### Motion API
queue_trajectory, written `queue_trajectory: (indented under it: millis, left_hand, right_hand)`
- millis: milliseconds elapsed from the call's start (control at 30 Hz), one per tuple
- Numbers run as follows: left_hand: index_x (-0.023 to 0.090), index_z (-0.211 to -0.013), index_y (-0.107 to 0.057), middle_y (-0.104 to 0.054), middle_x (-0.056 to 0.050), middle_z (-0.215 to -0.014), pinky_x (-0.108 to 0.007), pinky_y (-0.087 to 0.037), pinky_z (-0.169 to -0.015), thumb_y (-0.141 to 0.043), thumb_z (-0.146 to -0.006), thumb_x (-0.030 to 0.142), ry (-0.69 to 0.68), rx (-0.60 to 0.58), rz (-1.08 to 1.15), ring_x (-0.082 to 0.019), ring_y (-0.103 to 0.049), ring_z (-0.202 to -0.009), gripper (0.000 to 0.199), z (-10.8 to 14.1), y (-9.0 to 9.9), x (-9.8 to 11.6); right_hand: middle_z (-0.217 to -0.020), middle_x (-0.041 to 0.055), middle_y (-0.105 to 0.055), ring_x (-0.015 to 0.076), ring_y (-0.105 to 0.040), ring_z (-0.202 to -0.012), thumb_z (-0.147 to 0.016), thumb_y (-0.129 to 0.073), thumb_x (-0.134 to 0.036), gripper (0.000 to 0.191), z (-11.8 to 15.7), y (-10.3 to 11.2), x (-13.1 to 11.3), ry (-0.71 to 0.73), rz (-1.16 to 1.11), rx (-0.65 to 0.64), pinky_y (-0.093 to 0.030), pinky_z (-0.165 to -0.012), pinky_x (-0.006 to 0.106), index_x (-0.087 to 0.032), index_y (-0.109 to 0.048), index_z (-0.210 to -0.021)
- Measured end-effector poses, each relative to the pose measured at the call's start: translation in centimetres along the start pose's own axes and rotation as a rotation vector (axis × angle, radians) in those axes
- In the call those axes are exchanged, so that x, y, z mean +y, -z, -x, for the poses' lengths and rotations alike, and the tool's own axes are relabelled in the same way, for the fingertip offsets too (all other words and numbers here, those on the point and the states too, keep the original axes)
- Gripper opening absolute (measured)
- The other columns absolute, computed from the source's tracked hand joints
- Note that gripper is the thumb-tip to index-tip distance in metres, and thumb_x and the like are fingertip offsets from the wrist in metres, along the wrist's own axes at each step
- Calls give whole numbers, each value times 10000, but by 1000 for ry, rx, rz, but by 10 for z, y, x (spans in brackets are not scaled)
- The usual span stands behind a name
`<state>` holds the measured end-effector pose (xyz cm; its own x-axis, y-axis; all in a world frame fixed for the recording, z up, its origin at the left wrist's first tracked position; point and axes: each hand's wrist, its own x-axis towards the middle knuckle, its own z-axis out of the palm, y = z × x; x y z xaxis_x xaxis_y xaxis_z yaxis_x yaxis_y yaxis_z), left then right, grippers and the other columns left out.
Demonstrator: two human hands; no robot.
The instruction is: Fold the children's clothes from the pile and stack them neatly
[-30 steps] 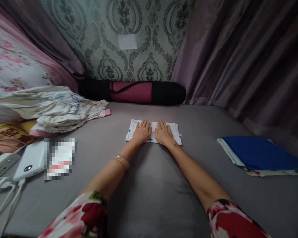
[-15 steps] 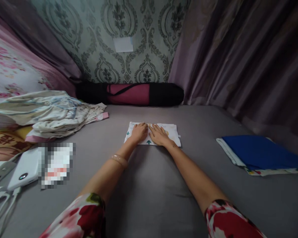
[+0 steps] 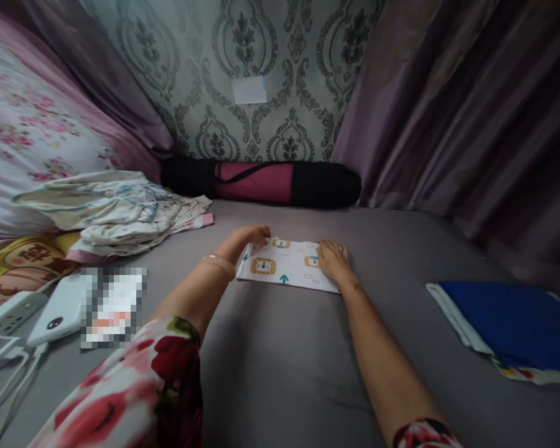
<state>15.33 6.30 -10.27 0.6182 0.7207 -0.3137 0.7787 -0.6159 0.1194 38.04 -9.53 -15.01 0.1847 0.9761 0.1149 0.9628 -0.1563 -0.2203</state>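
A white cloth [image 3: 292,269], folded into a flat rectangle and printed with lion faces and green arrows, lies on the grey bed sheet in front of me. My left hand [image 3: 256,234] is at its far left corner, fingers curled down over the edge in what looks like a pinch; the fingertips are partly hidden. On the cloth's right end rests my right hand [image 3: 335,261], palm down, fingers stretched toward the far edge.
A folded blue cloth [image 3: 508,320] lies atop lighter ones at right. On the left are crumpled clothes [image 3: 130,214], a white power bank [image 3: 63,308] with cables, a power strip [image 3: 14,314] and a blurred-out item [image 3: 114,308]. A black and maroon bag [image 3: 256,180] lies along the wall.
My hands have moved apart from the cloth's middle, the left to its far left corner and the right to its right end. More of the print shows. The view has shifted slightly.
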Motion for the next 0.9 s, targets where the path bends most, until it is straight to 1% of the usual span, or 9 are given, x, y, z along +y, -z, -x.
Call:
queue_trajectory:
  millis: [67, 167, 300, 467, 600, 667, 767, 833, 900]
  left_hand:
    - [192, -1195, -660, -705, -65, -1160, -244, -508, -828, -613, -754, 215, 20, -61, 12, -198, -663, -966, 444, -5, 5, -3]
    - [200, -1198, -664, -697, -72, -1185, -255, -508, -835, -645, -713, 239, 46, -119, 22, -212, -655, -994, 488, -13, 10, -4]
    - [191, -1167, -686, -717, -78, -1133, -269, -509, -833, -662, -671, 261, 53, -165, 25, -223, -656, -976, 502, -17, 14, -4]
    - [174, -1122, -706, -745, -76, -1015, -263, -517, -772, -635, -666, 247, 56, -180, 37, -217, -669, -887, 467, -12, 16, -2]
    - [186, -1122, -690, -731, -68, -1076, -265, -505, -799, -605, -715, 214, 58, -92, 39, -204, -668, -907, 417, -2, 8, 1]
    - [189, -1111, -679, -720, -73, -1109, -328, -483, -887, -588, -751, 211, 64, -14, 23, -223, -658, -969, 372, 6, 2, 5]
    - [189, -1121, -646, -700, -87, -1156, -460, -381, -1027, -533, -818, 210, 58, 117, 0, -249, -618, -1077, 325, 21, -8, 10]
    - [196, -1135, -620, -690, -89, -1175, -504, -317, -1067, -495, -850, 207, 38, 191, -7, -244, -600, -1105, 312, 33, -11, 12]
    - [206, -1139, -605, -684, -86, -1183, -517, -273, -1088, -479, -865, 209, 13, 249, -12, -238, -587, -1123, 301, 45, -11, 14]
  right_hand:
    - [-1355, 155, -553, 264, -459, -1265, -1004, -264, -210, 415, 0, 0, 1, 7, 14, 23, -211, -1109, 511, -144, -540, -1307]
    - [-1269, 147, -589, 267, -494, -1195, -989, -275, -169, 403, -2, 1, 3, 10, 46, 33, -222, -1096, 495, -155, -579, -1253]
    - [-1205, 149, -583, 281, -479, -1160, -981, -299, -175, 387, -6, -2, 7, 22, 81, 38, -228, -1075, 496, -172, -599, -1225]
    - [-1224, 161, -546, 294, -452, -1151, -972, -331, -189, 385, -9, -6, 9, 8, 82, 87, -244, -1058, 486, -173, -582, -1263]
    - [-1200, 164, -544, 299, -452, -1126, -971, -344, -198, 365, -9, -5, 8, 16, 101, 91, -264, -1039, 486, -169, -619, -1209]
    - [-1197, 161, -542, 296, -450, -1121, -973, -346, -204, 352, -8, -3, 7, 17, 106, 90, -281, -1025, 473, -172, -629, -1178]
    - [-1214, 152, -538, 291, -447, -1132, -975, -354, -213, 334, -6, 0, 4, 14, 104, 96, -283, -1027, 465, -176, -614, -1183]
    - [-1232, 149, -535, 290, -449, -1149, -971, -358, -201, 327, -5, 1, 3, 13, 101, 103, -271, -1043, 473, -168, -598, -1190]
    - [-1246, 149, -538, 288, -454, -1168, -956, -360, -166, 319, -4, 3, 1, 16, 98, 104, -266, -1052, 481, -159, -585, -1182]
